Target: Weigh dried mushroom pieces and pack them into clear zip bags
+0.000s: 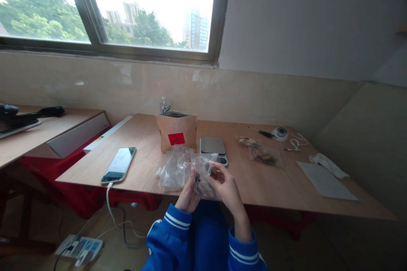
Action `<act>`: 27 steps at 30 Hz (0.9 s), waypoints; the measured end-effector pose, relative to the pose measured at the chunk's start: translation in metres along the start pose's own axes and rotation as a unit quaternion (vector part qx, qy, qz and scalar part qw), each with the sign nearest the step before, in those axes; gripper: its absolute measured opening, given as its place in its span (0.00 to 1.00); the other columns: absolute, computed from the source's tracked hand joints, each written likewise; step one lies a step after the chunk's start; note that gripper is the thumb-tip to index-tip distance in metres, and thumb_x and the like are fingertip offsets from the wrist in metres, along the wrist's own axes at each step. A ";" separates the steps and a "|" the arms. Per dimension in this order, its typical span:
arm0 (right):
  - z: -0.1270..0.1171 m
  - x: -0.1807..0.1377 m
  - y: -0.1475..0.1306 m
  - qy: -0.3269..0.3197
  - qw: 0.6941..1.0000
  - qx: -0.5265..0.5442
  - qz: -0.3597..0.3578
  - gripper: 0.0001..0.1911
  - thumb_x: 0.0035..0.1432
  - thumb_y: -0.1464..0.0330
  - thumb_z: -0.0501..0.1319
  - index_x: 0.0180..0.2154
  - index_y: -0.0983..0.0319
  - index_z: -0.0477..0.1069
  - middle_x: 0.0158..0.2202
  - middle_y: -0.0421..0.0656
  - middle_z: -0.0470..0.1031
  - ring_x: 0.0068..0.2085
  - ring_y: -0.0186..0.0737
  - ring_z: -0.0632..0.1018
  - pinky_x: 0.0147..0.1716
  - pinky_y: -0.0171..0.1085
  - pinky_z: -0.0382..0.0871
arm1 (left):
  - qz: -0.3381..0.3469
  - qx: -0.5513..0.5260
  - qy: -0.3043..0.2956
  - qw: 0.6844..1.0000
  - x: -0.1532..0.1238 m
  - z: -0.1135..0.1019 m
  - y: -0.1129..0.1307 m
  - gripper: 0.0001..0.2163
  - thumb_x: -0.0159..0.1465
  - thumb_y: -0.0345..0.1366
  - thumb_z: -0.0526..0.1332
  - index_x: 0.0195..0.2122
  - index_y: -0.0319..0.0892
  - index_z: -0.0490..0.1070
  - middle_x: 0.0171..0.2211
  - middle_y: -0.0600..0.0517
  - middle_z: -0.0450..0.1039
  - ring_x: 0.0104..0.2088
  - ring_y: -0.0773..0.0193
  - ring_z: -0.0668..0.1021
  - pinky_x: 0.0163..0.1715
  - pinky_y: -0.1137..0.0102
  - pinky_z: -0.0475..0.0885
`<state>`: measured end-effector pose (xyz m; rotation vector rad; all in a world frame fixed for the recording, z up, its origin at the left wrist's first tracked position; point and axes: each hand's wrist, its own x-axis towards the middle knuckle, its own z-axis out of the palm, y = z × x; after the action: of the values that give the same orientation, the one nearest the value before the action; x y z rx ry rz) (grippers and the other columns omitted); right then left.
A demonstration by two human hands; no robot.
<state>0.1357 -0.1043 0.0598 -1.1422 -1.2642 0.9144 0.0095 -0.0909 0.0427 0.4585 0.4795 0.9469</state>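
Both my hands hold a clear plastic bag (205, 182) at the table's front edge, with some dark bits showing inside it. My left hand (190, 192) grips the bag's left side, thumb up. At its upper right, the fingers of my right hand (226, 184) are bent and closed on the plastic. Just left of it lie crumpled clear plastic bags (173, 171). Behind these stands an open brown kraft paper pouch (163, 137) with a red label. A small white kitchen scale (213, 145) sits behind the bag I hold.
On the left lies a phone (119, 165) with a charging cable (108, 197) hanging down. To the right are filled clear bags (265, 155), a screwdriver (266, 134), a white round device (280, 133), a white sheet (326, 181) and a tissue (329, 165). A bottle (164, 105) stands behind the pouch.
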 end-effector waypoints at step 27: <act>-0.028 0.010 0.019 0.271 0.863 0.421 0.072 0.22 0.44 0.64 0.70 0.43 0.54 0.71 0.42 0.37 0.76 0.46 0.38 0.77 0.51 0.48 0.70 | 0.214 -0.074 0.107 0.968 0.061 -0.018 0.039 0.14 0.61 0.39 0.59 0.43 0.35 0.74 0.40 0.45 0.78 0.41 0.61 0.79 0.43 0.69 0.73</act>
<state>0.1667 -0.0939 0.0453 -0.6940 -0.2372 1.0064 0.0040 -0.0167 0.0394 0.3301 0.5095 1.4497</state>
